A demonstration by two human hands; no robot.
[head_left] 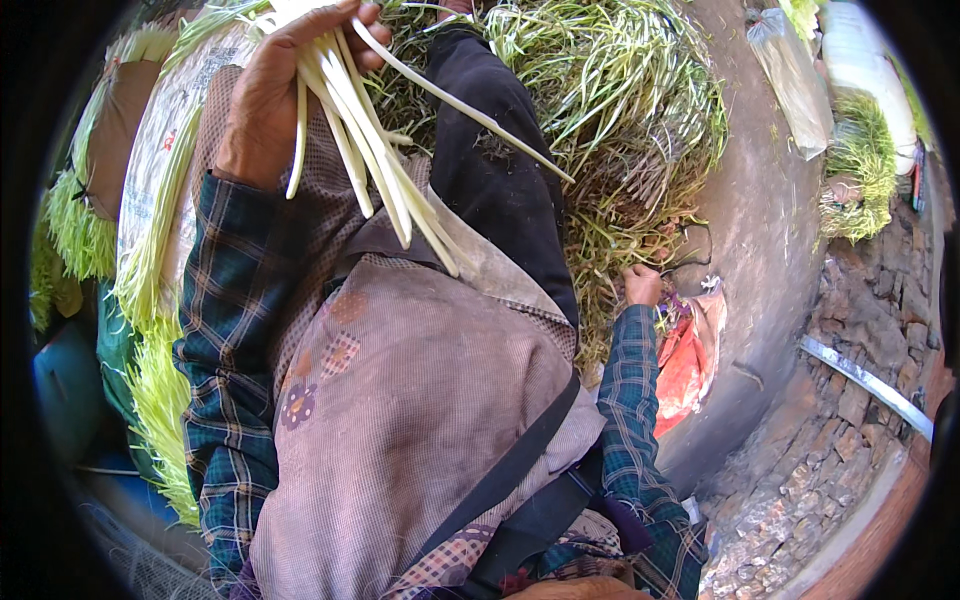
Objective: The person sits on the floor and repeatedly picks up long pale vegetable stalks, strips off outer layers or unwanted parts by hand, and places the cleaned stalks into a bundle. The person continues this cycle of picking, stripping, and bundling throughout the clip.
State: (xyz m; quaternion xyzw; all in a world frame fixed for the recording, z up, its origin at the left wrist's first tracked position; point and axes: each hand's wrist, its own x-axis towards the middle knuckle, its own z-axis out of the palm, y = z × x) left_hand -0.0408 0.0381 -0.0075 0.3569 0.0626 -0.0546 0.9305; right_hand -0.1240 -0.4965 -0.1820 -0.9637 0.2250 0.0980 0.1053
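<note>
Up at the top left, my left hand [270,94] grips a bunch of pale, long vegetable stalks [375,154], which look like garlic shoots. Their whitish ends hang down over my lap, and one stalk [480,112] sticks out to the right across my dark trouser leg. My right hand [643,285] is closed at the lower edge of a heap of loose green leaves and withered trimmings [615,82]. Whether anything is inside its fingers cannot be made out. A checked apron [427,405] covers my lap.
At left, yellow-green stalks [161,232] lie along a white printed sack [176,112]. A red plastic bag [679,367] lies beside my right forearm. Further right are a clear plastic bag [795,86], a leafy bundle [862,165], a pale strip [862,382] and rough brick paving [832,450].
</note>
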